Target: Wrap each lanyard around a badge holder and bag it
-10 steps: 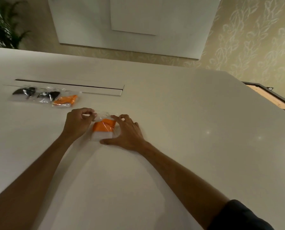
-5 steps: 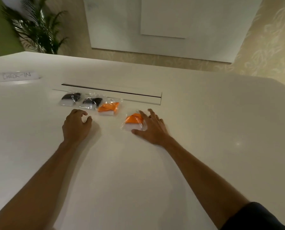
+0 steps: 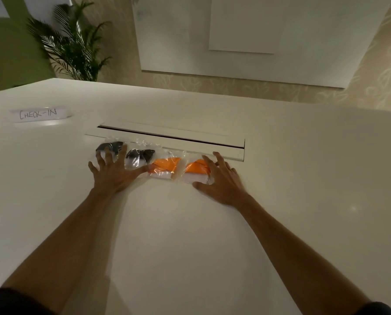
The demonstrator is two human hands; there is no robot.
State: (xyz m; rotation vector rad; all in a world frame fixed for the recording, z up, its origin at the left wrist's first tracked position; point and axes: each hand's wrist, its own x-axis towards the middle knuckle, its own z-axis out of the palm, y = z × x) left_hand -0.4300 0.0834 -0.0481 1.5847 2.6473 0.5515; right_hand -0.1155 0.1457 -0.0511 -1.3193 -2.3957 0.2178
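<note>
Left hand (image 3: 112,172), right hand (image 3: 219,178) spread flat on bagged lanyards (image 3: 165,167)

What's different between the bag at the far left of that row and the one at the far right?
The leftmost bag holds a black lanyard; the rightmost bag holds an orange one. The left hand lies with spread fingers over the leftmost bag, while the right hand rests on the rightmost bag's right side, thumb at its near edge. Both are clear plastic bags lying flat on the white table, in one row.

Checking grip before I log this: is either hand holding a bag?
Neither: the left hand and right hand lie spread, fingers resting on the bags.
</note>
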